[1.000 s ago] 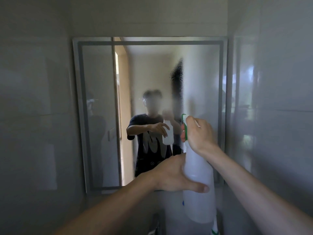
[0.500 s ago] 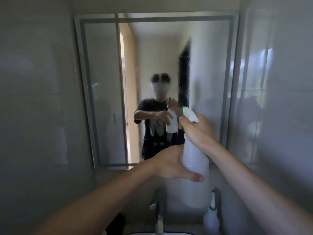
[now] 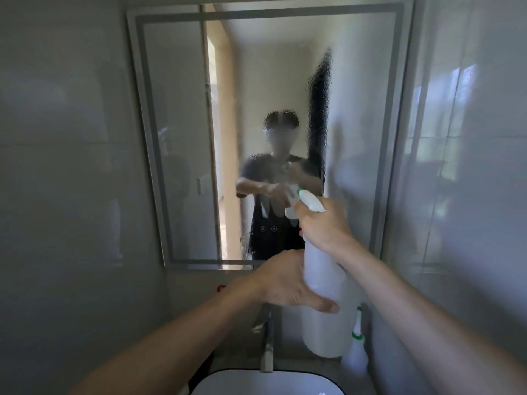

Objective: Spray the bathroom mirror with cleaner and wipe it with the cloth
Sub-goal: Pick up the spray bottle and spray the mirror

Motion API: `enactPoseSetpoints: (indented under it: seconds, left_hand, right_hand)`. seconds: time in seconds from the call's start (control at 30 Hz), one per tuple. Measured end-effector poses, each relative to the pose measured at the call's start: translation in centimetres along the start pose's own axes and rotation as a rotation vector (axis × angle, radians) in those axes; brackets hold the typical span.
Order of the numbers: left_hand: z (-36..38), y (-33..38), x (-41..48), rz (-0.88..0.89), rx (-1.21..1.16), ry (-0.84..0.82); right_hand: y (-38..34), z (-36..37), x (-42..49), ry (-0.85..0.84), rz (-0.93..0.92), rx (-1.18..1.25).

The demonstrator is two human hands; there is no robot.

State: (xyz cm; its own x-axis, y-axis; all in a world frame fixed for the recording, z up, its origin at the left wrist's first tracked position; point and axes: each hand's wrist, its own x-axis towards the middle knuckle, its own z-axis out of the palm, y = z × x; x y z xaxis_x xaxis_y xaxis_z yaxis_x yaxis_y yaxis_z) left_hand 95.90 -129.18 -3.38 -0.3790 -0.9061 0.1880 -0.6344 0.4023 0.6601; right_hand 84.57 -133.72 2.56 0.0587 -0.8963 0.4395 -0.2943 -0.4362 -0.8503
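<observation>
Head view (only cam). I hold the spray bottle point(image 3: 323, 283) upright in front of the mirror point(image 3: 176, 138), nozzle twd the glass, just above the sink point(image 3: 265, 382) and tap point(image 3: 268, 343).

Grip: right hand point(image 3: 323, 226) wrapped round the neck/trigger head, closed on it; trigger finger itself hidden, can't tell if squeezed. Left hand point(image 3: 288, 283) clasps the bottle body from the left, thumb across the front, closed on it.

Handling (my judgement): translucent plastic bottle, large, prob. fairly heavy if full – liquid level not readable. Walls likely flex a bit under squeeze, so support w/ left hand low on body, work trigger w/ right at neck. May get slippery if mist drifts back on it.

Mirror: centre and right part look fogged w/ fine droplets, reflection blurred there; left strip looks clearer. Glass is rigid, smooth, fragile – keep nozzle off it.

Cloth: not in view, can't locate.

Room: narrow bathroom, glossy grey tiled walls both sides, mirror framed on back wall. A second, smaller spray bottle point(image 3: 356, 354) stands on the counter right of the tap, near the wall. White basin rim at bottom edge. Light dim, from the right.
</observation>
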Motion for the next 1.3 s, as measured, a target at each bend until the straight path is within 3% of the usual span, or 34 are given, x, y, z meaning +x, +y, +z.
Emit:
enactPoseSetpoints:
  seconds: [0.3,0.7,1.3]
  left_hand:
    - [2.2,-1.5,-1.1,-0.068,0.07,-0.041]
    - [4.4,-2.7,-2.1,-0.136,0.048,-0.089]
    - [1.0,-6.9,-7.7,-0.228,0.074,-0.065]
  right_hand:
    - [3.3,0.9,-1.4,-0.095,0.035,0.037]
    - [4.6,1.5,-3.5,-0.09,0.126,0.048]
    - [4.4,8.6,-5.1,-0.215,0.112,0.185]
